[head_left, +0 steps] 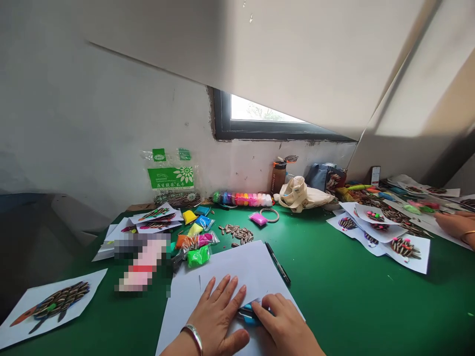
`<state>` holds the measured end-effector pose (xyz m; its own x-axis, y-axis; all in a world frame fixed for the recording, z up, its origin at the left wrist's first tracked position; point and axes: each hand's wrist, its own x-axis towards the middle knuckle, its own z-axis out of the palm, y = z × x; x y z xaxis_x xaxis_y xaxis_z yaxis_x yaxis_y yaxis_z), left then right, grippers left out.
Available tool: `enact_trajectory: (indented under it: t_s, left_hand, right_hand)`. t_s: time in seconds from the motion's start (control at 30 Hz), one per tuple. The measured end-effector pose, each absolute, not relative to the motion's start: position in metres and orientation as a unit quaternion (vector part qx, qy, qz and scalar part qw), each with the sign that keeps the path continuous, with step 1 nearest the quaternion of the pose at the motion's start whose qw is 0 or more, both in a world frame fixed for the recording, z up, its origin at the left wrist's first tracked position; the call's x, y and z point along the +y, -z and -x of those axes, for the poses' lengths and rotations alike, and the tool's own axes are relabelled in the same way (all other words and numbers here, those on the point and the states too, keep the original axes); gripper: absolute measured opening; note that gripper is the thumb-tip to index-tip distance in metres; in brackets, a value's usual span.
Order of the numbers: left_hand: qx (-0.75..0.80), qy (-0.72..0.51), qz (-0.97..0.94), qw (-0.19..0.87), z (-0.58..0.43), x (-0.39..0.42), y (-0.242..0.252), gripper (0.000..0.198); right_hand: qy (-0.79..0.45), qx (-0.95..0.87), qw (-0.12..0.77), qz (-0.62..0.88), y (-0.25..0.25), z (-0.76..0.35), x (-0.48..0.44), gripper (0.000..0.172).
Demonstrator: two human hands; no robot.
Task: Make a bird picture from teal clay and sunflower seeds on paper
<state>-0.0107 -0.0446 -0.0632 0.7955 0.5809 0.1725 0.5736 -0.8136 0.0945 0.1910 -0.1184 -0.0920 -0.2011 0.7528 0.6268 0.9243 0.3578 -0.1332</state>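
Note:
My left hand (220,316) lies flat with its fingers spread on a white sheet of paper (232,269). This sheet rests on another white sheet (168,324). Close beside it, my right hand (284,321) is curled around a small blue and black stapler-like tool (249,314) at the near edge of the upper sheet. My fingers hide much of the tool. A black pen (278,264) lies along the right edge of the paper. Beyond the far edge sits a small pile of striped sunflower seeds (239,233).
Packets of coloured clay (198,257) lie left of the paper. Seed pictures (55,306) lie at both sides. By the wall stand a seed bag (172,178), a clay tube pack (245,199), a bottle (278,177) and a cloth bag (302,195). Another person's hand (458,227) is at far right.

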Motion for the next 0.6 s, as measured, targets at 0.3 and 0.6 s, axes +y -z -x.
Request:
enact_trajectory:
  t_s: [0.3, 0.6]
  left_hand:
    - [0.3, -0.092, -0.949, 0.023, 0.013, -0.037, 0.071, 0.071]
    - [0.296, -0.103, -0.949, 0.034, 0.015, -0.032, 0.077, 0.067]
  right_hand:
    - [0.199, -0.79, 0.28, 0.508, 0.101, -0.186, -0.109, 0.022]
    - [0.215, -0.788, 0.292, 0.498, 0.103, -0.176, -0.103, 0.022]
